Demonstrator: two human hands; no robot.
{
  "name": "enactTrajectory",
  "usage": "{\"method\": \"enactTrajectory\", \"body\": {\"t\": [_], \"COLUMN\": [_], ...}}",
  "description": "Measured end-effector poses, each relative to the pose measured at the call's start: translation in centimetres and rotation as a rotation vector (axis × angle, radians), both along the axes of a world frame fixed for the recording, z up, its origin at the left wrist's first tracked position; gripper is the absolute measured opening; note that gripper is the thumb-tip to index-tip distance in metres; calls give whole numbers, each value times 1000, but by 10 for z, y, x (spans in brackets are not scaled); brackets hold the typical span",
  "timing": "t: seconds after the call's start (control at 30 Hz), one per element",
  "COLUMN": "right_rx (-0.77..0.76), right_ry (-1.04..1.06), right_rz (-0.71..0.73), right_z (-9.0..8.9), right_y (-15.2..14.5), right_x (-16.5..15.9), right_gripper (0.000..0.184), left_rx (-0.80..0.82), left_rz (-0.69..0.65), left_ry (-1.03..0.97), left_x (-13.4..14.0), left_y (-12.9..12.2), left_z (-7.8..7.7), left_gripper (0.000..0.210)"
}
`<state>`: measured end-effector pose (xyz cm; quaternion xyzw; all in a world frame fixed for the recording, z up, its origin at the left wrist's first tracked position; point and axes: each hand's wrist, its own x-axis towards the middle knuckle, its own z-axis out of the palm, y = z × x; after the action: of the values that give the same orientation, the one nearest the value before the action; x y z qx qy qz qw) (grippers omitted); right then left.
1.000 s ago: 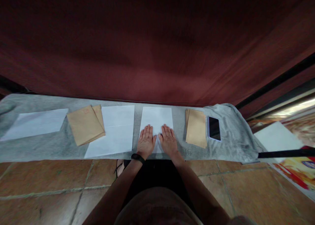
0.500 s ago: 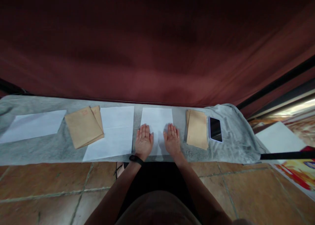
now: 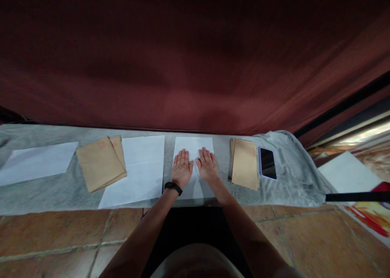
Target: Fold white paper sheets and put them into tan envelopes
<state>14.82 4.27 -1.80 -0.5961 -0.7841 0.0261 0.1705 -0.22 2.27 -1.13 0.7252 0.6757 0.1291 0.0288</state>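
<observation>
- Paper at the far left, yeah? Can someone run me through the rest, left to right?

- Sure. That's a long white sheet of paper (image 3: 36,161), lying slanted on the grey cloth-covered table (image 3: 222,158). Next, some squarish flat brown paper envelopes or bags (image 3: 99,164), can't tell which, slightly fanned, with a faint reddish mark near the top. They overlap the left side of a big white sheet of paper with a crosswise crease (image 3: 144,170).

- And the hands?

- Left hand (image 3: 182,170) is next, black band (image 3: 173,187) on the wrist. It's palm down on the left part of a smaller white rectangular sheet of paper (image 3: 196,184), which sits on the table right in front of the person. Right hand (image 3: 208,168) is flat on the other side of that sheet, thumbs pointing at each other, just apart.

- So what's the grip like?

- Totally open on both, fingers out straight, nothing grasped.

- Anything further right?

- Narrower stack of brown rectangular paper pieces (image 3: 245,164), edges a bit uneven, then a dark-screened phone with a pale lilac edge (image 3: 268,163) just beside it.
</observation>
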Motion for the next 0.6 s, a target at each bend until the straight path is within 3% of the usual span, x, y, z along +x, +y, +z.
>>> {"method": "enactTrajectory", "body": {"t": [0.4, 0.5, 0.6], "right_rx": [40, -4, -56], "right_ry": [55, 82, 80], "right_rz": [-220, -207, -55], "right_z": [-2, 7, 16], "right_y": [6, 18, 35], "right_x": [13, 1, -16], "right_gripper": [57, 56, 54], "left_rx": [64, 67, 15], "left_rz": [161, 81, -58], "left_ry": [-8, -16, -32], "left_x": [-16, -10, -1], "left_y": [4, 14, 33], "left_z": [-2, 3, 10], "left_gripper": [62, 61, 59]}}
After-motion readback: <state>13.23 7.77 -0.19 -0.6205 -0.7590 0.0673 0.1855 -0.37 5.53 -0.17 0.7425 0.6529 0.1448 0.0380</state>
